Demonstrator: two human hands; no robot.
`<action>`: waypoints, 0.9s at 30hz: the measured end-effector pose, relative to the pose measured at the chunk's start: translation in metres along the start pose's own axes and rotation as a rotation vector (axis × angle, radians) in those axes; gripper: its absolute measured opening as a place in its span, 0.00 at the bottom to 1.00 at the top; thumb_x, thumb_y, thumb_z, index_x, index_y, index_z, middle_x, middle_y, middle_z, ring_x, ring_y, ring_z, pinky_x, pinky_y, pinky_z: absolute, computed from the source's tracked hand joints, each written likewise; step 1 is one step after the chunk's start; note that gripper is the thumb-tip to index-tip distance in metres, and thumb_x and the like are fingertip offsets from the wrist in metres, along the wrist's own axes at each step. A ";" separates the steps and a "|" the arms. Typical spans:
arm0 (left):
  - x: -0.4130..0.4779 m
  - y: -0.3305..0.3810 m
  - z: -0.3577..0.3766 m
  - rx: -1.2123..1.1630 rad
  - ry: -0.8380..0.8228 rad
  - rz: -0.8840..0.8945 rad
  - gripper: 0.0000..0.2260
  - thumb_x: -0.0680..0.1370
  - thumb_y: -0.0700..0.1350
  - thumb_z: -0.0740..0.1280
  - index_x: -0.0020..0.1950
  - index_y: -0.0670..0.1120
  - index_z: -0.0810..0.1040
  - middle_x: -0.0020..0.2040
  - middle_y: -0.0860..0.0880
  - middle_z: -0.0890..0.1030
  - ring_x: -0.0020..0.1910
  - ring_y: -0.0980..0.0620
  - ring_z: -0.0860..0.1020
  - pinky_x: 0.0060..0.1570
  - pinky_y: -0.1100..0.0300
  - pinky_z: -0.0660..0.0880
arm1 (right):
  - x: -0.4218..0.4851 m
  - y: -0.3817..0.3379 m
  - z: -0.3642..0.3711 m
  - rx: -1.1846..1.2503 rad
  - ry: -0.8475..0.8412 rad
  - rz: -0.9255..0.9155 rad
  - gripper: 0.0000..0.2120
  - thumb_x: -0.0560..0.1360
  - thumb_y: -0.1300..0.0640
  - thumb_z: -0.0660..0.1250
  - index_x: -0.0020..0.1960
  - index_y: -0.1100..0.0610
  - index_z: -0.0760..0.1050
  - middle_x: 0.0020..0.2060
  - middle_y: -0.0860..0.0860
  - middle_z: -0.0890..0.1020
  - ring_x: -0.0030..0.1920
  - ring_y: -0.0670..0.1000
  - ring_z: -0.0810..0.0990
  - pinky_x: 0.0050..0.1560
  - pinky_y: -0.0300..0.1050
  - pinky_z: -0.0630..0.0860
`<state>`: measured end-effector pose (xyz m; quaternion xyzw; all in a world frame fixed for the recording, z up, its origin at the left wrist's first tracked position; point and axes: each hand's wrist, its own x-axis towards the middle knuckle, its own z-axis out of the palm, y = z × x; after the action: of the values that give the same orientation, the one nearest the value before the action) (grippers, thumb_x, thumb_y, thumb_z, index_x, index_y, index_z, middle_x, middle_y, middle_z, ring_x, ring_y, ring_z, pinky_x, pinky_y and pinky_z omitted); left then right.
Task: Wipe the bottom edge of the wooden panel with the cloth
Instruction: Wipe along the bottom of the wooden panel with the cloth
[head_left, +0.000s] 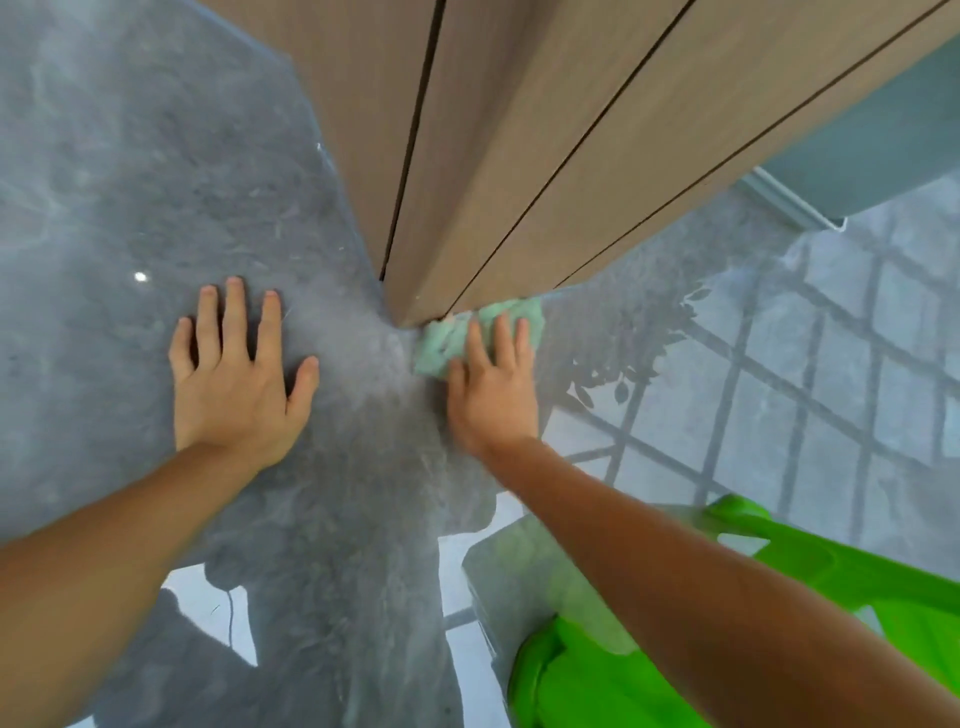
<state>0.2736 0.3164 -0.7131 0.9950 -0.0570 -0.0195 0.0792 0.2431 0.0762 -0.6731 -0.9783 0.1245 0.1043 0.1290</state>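
A brown wooden panel (519, 156) with dark vertical grooves rises from the glossy grey floor, its bottom corner near the middle of the view. A pale green cloth (441, 345) lies on the floor against the panel's bottom edge, just right of the corner. My right hand (493, 384) presses flat on the cloth with its fingers spread, fingertips close to the panel. My left hand (234, 374) rests flat on the floor to the left of the corner, fingers apart, holding nothing.
The polished grey stone floor (156, 182) reflects a window grid at the right. A bright green plastic object (597, 675) sits at the lower right under my right forearm. A grey-white skirting strip (795, 208) runs at the upper right.
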 end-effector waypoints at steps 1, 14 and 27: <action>0.001 -0.001 0.000 -0.002 -0.006 0.006 0.33 0.79 0.60 0.51 0.80 0.43 0.57 0.81 0.35 0.56 0.79 0.34 0.54 0.74 0.36 0.52 | -0.018 -0.029 0.016 0.017 -0.030 -0.108 0.25 0.80 0.50 0.52 0.74 0.58 0.63 0.76 0.64 0.60 0.76 0.68 0.50 0.77 0.63 0.48; 0.028 -0.083 -0.005 -0.024 0.025 -0.200 0.37 0.77 0.68 0.51 0.79 0.47 0.58 0.80 0.35 0.56 0.77 0.27 0.52 0.73 0.32 0.50 | 0.009 -0.096 0.025 -0.255 -0.191 -0.517 0.29 0.82 0.49 0.47 0.78 0.59 0.46 0.78 0.63 0.45 0.78 0.63 0.39 0.78 0.58 0.42; 0.026 -0.080 -0.002 -0.007 0.089 -0.209 0.36 0.75 0.66 0.55 0.78 0.47 0.63 0.79 0.36 0.59 0.78 0.30 0.55 0.74 0.35 0.52 | 0.250 -0.257 0.011 -0.269 -0.137 -0.285 0.28 0.80 0.51 0.48 0.78 0.56 0.49 0.78 0.60 0.48 0.78 0.61 0.44 0.77 0.56 0.43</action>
<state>0.3084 0.3924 -0.7248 0.9951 0.0510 0.0165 0.0827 0.5474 0.2652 -0.6845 -0.9850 -0.0395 0.1672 0.0186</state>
